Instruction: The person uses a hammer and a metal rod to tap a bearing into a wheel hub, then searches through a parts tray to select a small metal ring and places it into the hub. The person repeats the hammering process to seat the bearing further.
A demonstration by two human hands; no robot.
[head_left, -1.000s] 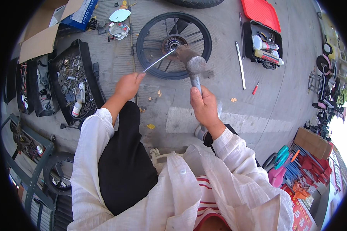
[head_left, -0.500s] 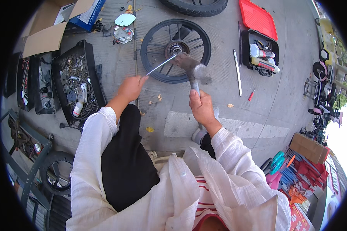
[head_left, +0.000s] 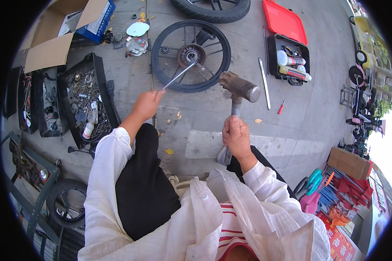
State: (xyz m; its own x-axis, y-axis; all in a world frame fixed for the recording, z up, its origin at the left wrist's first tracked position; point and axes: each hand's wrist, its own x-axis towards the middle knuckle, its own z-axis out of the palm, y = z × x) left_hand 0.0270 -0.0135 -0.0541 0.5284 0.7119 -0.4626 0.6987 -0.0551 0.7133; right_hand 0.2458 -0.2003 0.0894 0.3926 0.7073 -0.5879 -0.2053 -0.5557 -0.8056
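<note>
A black spoked wheel rim (head_left: 225, 65) lies flat on the ground in front of me, with a rusty hub (head_left: 199, 48) at its middle. My left hand (head_left: 147, 103) is closed around one end of a thin metal rod (head_left: 178, 77). The rod slants up and right, its far end at the hub; whether it touches is too small to tell. My right hand (head_left: 237, 135) grips the handle of a worn hammer (head_left: 245, 88). The hammer's head is right of and nearer than the rim, apart from the rod.
Left stands a black tray (head_left: 101, 71) of loose metal parts, below an open cardboard box (head_left: 48, 55). A tyre (head_left: 213, 16) lies beyond the rim. To the right are an open toolbox (head_left: 272, 56), a flat metal bar (head_left: 264, 82) and a red-handled screwdriver (head_left: 281, 107).
My right hand has drawn the hammer away from the hub, toward me and to the right. My left hand still holds the rod at the hub. The view has shifted slightly.
</note>
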